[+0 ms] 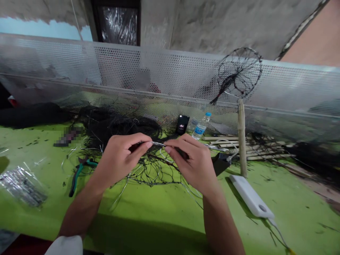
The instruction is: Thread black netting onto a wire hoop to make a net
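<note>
A thin silvery wire [158, 143] runs between my two hands above the table. My left hand [124, 156] pinches it between thumb and forefinger. On the other side my right hand [192, 159] closes on the same wire, its fingertips a short gap away from the left ones. Beneath and behind them spreads a black knotted net [154, 173] with loose wire ends; whether the held wire belongs to it I cannot tell. Pliers with black and green handles [77, 175] lie left of my left forearm, jaws toward the net.
Black fibre [111, 122] is heaped behind my hands, beside a phone [182, 124] and a water bottle [201, 126]. A wooden post [242, 141] bears a netted hoop [240, 72]. A white power bank [251, 196] lies right, clear packets [23, 186] left. A perforated panel [170, 71] closes the back.
</note>
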The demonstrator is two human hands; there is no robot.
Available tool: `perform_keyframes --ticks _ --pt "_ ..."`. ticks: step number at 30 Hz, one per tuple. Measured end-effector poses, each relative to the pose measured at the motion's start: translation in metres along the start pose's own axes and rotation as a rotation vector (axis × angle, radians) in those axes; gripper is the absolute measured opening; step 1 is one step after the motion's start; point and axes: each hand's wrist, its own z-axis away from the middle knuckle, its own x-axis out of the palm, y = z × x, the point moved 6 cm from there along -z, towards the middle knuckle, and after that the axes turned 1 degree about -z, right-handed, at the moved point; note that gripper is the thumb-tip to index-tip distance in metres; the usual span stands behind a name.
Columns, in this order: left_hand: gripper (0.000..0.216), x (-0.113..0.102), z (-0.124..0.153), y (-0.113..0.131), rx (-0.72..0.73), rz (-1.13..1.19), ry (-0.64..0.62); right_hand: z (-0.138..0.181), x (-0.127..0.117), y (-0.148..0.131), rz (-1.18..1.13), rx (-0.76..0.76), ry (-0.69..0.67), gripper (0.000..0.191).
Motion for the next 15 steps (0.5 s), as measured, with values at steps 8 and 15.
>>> perform_keyframes --ticks 8,15 --pt "0.018 -0.025 0.007 0.0 -0.035 -0.012 0.147 0.002 -0.011 0.008 0.033 0.034 -0.08 0.02" --pt "0.022 -0.013 0.008 -0.002 -0.097 -0.045 0.025 0.003 -0.008 0.004 0.229 -0.017 0.112 0.025"
